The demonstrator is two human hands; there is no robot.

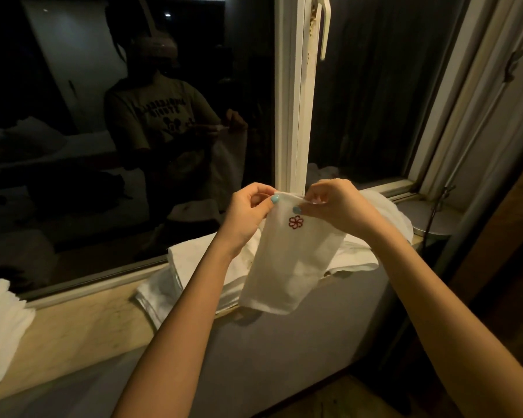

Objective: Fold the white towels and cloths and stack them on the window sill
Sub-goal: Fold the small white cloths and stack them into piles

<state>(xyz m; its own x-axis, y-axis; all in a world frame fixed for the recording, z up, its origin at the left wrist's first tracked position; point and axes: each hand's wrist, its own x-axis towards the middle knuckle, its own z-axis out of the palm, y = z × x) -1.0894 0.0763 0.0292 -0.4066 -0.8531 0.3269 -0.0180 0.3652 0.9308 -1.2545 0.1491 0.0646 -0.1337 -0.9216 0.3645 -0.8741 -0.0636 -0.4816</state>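
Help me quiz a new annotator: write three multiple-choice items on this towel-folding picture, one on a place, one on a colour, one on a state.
1. Where does the held cloth hang?
A. in front of the towel pile on the window sill
B. flat on the floor
C. over the window handle

2. What colour is its flower emblem?
A. blue
B. red
C. green

3. How is the cloth held?
A. draped over a forearm
B. lying loose
C. pinched at its top edge by the left hand and the right hand

1 A: it dangles before the pile on the sill.
2 B: the stitched flower is red.
3 C: both hands' thumbs and fingers pinch the top edge.
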